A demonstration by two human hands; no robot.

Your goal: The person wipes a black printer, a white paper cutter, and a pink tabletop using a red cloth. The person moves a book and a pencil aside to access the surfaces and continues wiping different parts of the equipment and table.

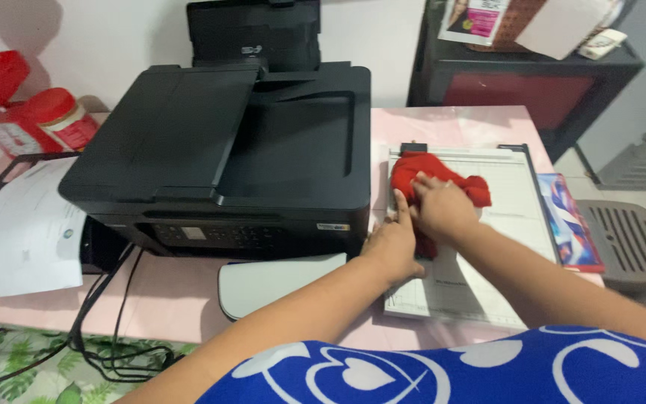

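Head view is showing my blue sleeve with white hearts point(383, 370) nearest to me, and my two bare forearms are reaching out over the pink worktop point(181, 299). My left hand point(394, 243) is lying flat on the near left part of the white paper trimmer point(517, 217), its grip spread, the forefinger stretching straight along the trimmer's left edge and pinching nothing. Just beyond it, touching it, my right hand point(443, 209) is pressing down on the red cloth point(431, 179), fingers loosely spread over the fabric rather than clenching it; the cloth is lying bunched on the upper left part of the trimmer's gridded board. To the right of the trimmer a colourful booklet point(573, 224) is lying along the worktop's edge. To the left, close beside my left hand, the black printer point(263, 150) is sitting with its white tray point(278, 284) sticking out toward me. Farther left, a printed sheet point(28, 232) is curling outward, and behind it a red-lidded jar point(57, 116) is standing against the wall.
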